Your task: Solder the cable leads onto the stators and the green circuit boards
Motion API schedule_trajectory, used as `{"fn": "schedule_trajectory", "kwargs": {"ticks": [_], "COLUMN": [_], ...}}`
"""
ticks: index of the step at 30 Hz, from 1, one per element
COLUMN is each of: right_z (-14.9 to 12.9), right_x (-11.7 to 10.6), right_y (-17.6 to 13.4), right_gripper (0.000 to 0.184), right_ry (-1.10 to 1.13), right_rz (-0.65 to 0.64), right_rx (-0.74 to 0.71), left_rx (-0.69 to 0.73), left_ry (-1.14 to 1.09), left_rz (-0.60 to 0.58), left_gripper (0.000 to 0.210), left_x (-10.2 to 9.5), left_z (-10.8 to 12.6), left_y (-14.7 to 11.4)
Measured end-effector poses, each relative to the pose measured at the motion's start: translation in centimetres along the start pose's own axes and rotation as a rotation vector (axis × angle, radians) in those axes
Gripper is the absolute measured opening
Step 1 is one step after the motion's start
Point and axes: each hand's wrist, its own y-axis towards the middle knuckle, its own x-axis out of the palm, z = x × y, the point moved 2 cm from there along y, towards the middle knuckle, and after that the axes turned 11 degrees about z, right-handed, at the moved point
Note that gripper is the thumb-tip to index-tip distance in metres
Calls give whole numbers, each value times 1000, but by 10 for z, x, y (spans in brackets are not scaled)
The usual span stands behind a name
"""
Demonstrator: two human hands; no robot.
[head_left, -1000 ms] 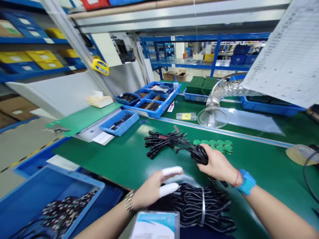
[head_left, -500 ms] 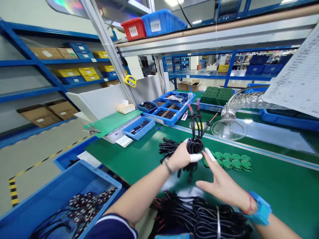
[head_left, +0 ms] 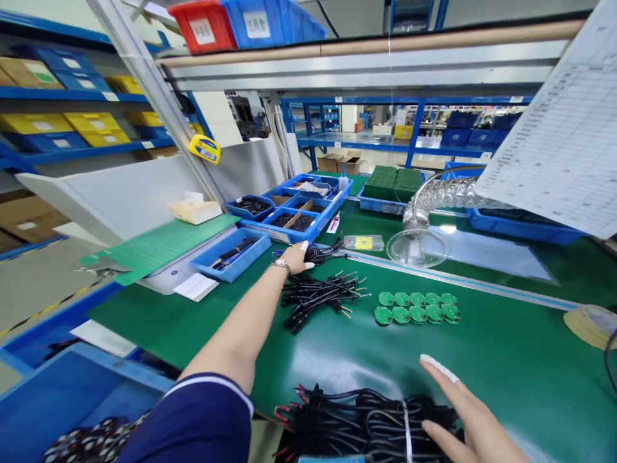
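Head view: a small bunch of black cables (head_left: 322,252) lies on the green bench (head_left: 506,366) at the far side of a loose pile of short black leads (head_left: 321,297), and the left hand (head_left: 297,258) rests on that bunch, fingers curled over it with white cots on the fingertips; whether it truly grips cannot be told. The right hand (head_left: 470,418) is spread flat and released, its palm edge touching a tied coil of black wires (head_left: 366,427) at the near side of the pile. Just right of the pile sit two rows of round green boards (head_left: 417,307). Beyond the pile stand blue compartment trays (head_left: 294,206) of small parts, and right of those a clear funnel hood (head_left: 417,239) on a ribbed silver hose (head_left: 446,191). Left of the pile, a blue tray (head_left: 231,251) holds tools beside a green mat (head_left: 164,244).
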Motion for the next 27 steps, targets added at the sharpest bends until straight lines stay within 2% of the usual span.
{"fn": "schedule_trajectory", "kwargs": {"ticks": [2, 4, 6, 8, 11, 14, 17, 19, 21, 23, 25, 27], "right_z": [-6, -15, -24, -31, -37, -39, -41, -42, -42, -40, -35, -26], "right_x": [-1, 0, 3, 8, 17, 22, 19, 15, 12, 11, 10, 9], "right_y": [-3, -3, 0, 4, 6, 6, 5, 6, 9, 12, 15, 18], "right_gripper": [61, 64, 74, 86, 92, 91, 88, 83, 77, 73, 68, 63], "right_ry": [-19, -17, -14, -27, -78, -116, -82, -45, -8, 33, 68, 95], "right_rz": [-56, -121, -170, -222, -297, -287, -216, -161, -127, -100, -52, 19], "right_rx": [-46, -107, -162, -188, -166, -130, -157, -190, -216, -250, -269, -231], "left_rx": [79, 199, 330, 387, 292, 178, 129, 150, 215, 294, 282, 240], "left_ry": [-17, -31, 5, 74, 162, 225, 237, 193, 16, -326, -651, -921], "left_rz": [-9, -73, -152, -177, -111, -57, -48, -27, -2, -93, -193, -285], "left_gripper": [84, 95, 104, 102, 80, 64, 67, 78, 90, 91, 73, 45], "left_x": [0, 4, 12, 21, 28, 24, 15, 8, -5, -25, -50, -71], "left_z": [2, 12, 25, 36, 36, 24, 21, 36, 68, 107, 142, 163], "left_y": [-10, -26, -46, -62, -71, -67, -67, -75, -93, -120, -152, -184]}}
